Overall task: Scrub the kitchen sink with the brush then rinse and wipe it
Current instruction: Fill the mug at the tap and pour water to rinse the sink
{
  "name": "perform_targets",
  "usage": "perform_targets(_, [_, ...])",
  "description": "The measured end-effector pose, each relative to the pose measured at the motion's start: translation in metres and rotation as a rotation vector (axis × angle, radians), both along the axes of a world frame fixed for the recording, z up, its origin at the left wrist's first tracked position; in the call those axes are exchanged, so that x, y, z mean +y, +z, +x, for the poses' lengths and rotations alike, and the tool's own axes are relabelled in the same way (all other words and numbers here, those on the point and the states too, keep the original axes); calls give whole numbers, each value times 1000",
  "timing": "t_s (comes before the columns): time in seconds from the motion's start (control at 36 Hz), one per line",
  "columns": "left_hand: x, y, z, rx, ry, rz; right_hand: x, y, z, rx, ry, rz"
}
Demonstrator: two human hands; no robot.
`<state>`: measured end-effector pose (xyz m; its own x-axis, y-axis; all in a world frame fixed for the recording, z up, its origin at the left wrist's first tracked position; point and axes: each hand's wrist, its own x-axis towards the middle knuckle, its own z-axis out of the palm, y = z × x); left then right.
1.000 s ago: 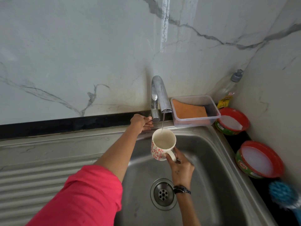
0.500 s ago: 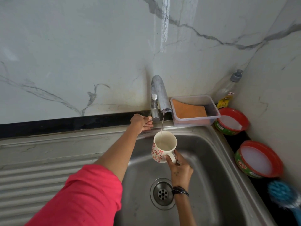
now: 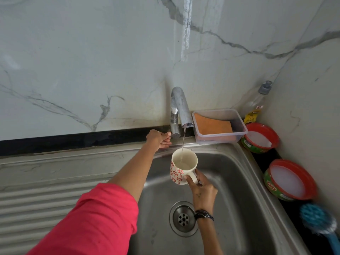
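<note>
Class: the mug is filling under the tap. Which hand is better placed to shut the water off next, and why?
Left. The left hand already rests at the base of the tap, while the right hand is busy gripping the mug by its handle under the stream.

1. The brush is blurred, and its blue handle is cut off by the right and bottom edges.
2. The left hand covers the tap's base; whether its fingers grip a lever cannot be told.
3. The tub label print is too blurred to read.
4. The sink runs out of view at the bottom.
</note>
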<state>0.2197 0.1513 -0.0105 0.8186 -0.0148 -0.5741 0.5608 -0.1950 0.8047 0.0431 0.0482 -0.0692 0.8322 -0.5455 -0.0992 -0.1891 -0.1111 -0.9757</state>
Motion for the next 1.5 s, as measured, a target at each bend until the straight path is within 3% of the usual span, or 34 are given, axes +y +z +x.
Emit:
perform_targets(0.28, [6,-18,-11,-89,189,-90,-10,19,3,-23,28,-81])
perform_targets(0.58, [5,-34,-30,-150,407,-448,-18,31,-3,-29,46,-185])
perform_targets(0.69, [4,-32,-30,-178,430,-452,-16,34,0,-50,40,-208])
perform_targets(0.92, [4,-25,-26,-375,365,-275,-13,34,7,-77,67,-219])
perform_targets(1.14, [7,-5,-15,-671,2,118,-15,33,13,-35,71,-183])
perform_targets(1.5, [-7,27,-14,-725,-265,442,-22,42,8,55,156,-400])
